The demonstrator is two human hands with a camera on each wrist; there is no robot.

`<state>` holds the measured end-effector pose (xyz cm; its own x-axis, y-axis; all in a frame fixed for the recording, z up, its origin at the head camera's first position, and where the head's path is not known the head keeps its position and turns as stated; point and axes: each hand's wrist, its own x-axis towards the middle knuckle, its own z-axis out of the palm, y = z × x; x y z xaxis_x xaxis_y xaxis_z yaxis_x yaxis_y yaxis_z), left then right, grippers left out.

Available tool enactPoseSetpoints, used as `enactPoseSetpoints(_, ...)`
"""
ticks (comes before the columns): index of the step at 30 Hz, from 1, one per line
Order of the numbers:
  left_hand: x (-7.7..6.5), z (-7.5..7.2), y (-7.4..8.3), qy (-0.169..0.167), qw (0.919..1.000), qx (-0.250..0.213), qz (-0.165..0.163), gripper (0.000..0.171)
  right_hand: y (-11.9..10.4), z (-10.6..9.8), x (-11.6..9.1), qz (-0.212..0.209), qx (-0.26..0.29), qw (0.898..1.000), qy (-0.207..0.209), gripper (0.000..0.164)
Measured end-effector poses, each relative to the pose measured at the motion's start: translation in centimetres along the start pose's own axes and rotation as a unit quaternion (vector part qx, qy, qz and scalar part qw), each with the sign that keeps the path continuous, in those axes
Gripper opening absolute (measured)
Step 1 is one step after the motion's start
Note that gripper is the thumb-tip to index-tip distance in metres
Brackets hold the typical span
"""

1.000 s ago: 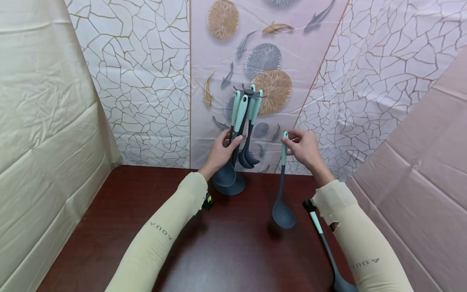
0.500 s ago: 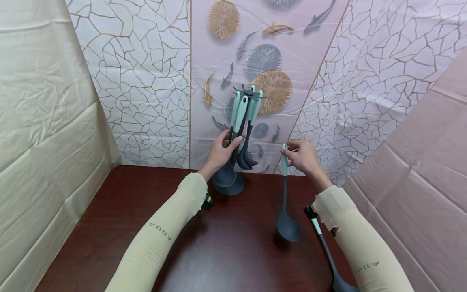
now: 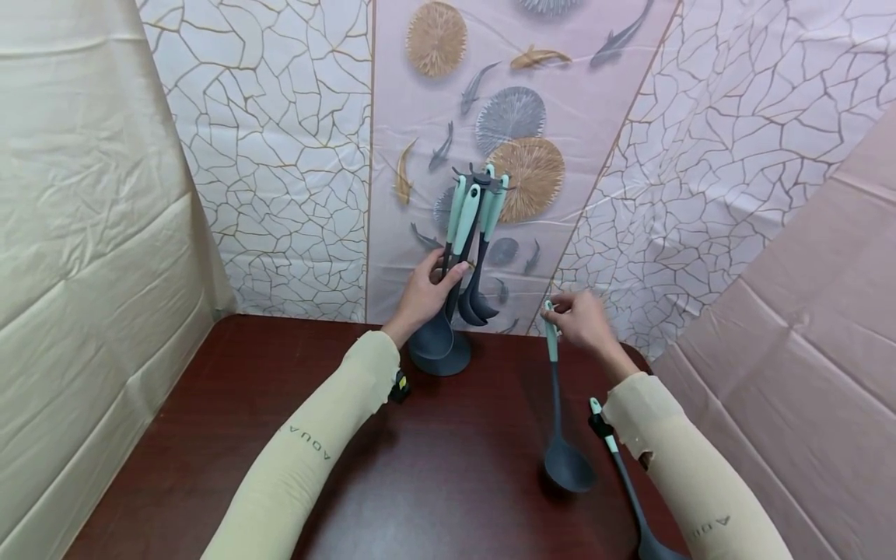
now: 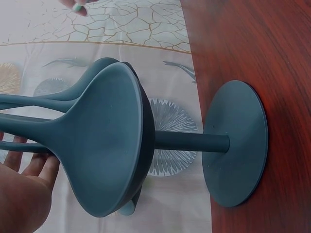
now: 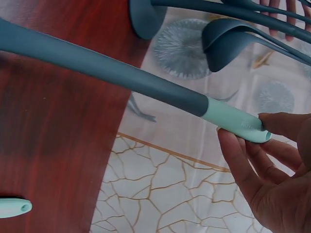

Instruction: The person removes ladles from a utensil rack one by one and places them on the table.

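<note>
My right hand (image 3: pixel 586 320) pinches the mint-green handle end of a dark grey ladle (image 3: pixel 568 467), between thumb and fingers in the right wrist view. The ladle hangs bowl-down, its bowl low over the table on the right. At the back, a dark utensil stand (image 3: pixel 453 362) with a round base holds several mint-handled utensils on its hooks. My left hand (image 3: pixel 422 294) grips the stand around its middle, among the hanging shafts. A large ladle (image 4: pixel 104 141) hangs in front there, and the left wrist view shows fingers (image 4: pixel 48 170) behind the shafts.
Another mint-handled utensil (image 3: pixel 628 486) lies on the red-brown table (image 3: pixel 434 467) at the right, beside my right forearm, its head cut off by the frame. Patterned cloth (image 3: pixel 294 155) hangs directly behind the table, and plain cloth (image 3: pixel 791 373) borders the right side.
My right hand has come down and nearer with the ladle, whose bowl has moved toward the front right. My left hand stays at the stand.
</note>
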<state>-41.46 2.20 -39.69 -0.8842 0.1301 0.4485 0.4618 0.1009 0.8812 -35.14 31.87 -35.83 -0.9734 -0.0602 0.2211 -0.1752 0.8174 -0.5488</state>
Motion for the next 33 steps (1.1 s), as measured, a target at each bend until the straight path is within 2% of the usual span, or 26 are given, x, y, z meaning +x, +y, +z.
enactPoseSetpoints(19, 0.1, 0.0, -0.1, 0.001, 1.0000, -0.002, 0.000, 0.064, 2.6, 1.9, -0.9, 0.020, -0.004, 0.999, -0.038, 0.024)
enactPoseSetpoints(29, 0.1, 0.1, -0.1, 0.003, 1.0000, 0.001, -0.004, 0.063, 3.4, 2.6, -1.8, 0.024, -0.010, 0.997, -0.071, 0.031)
enactPoseSetpoints(33, 0.1, 0.1, -0.1, 0.003, 1.0000, 0.003, -0.002, 0.063, 3.7, 2.8, -2.2, 0.017, -0.029, 0.997, -0.074, 0.031)
